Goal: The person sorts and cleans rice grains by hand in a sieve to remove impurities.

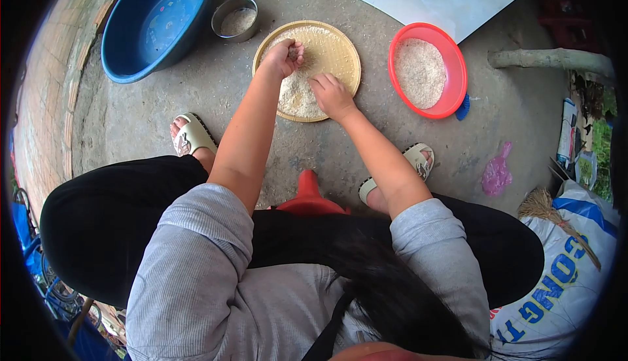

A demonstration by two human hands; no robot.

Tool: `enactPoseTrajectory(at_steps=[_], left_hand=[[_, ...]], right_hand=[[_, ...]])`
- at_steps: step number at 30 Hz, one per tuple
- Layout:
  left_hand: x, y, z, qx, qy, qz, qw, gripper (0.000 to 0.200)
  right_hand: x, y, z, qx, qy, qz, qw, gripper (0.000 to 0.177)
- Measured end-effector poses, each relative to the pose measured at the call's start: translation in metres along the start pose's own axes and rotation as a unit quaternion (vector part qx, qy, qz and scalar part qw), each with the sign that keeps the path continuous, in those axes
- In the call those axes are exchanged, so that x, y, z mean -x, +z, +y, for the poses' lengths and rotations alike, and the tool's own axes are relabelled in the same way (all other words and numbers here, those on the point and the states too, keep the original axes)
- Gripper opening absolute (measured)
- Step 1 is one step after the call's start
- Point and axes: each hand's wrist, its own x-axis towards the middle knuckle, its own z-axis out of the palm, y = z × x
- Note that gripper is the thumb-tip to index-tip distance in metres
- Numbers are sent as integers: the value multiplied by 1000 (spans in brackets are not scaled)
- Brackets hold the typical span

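Note:
A round woven winnowing tray (pixel 354 67) lies on the concrete floor with pale, rice-like grain (pixel 299 99) spread over it, heaped towards the near side. Above its left part, my left hand (pixel 284 59) is turned palm up, fingers curled in; some small darkish stuff seems to lie in them, too small to name. My right hand (pixel 332 95) reaches down over the right of the heap, fingers bent and together at the grain, their tips partly hidden. Right of the tray stands a red plastic basin (pixel 461 86) holding more of the pale grain (pixel 420 73).
At the upper left are a large blue tub (pixel 124 53) and a metal bowl (pixel 251 32) with some grain inside. A red stool (pixel 308 194) is between my legs. A pink plastic bag (pixel 497 171), a straw brush (pixel 540 205) and a white printed sack (pixel 556 289) lie to the right.

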Motion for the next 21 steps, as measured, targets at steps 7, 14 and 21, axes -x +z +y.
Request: enactPoseTrajectory(at_steps=[7,14,21], left_hand=[[5,9,-1,-17,9,-2,1000,18],[-1,14,-10,-24,3,-66,998,21],[4,33,-11,17,7,-127,992,20]], right_hand=[[-20,13,4,-102,83,3,991,14],[-64,-19,-11,-155,87,203,963,13],[-78,-33,-12,-116,47,213,969,17]])
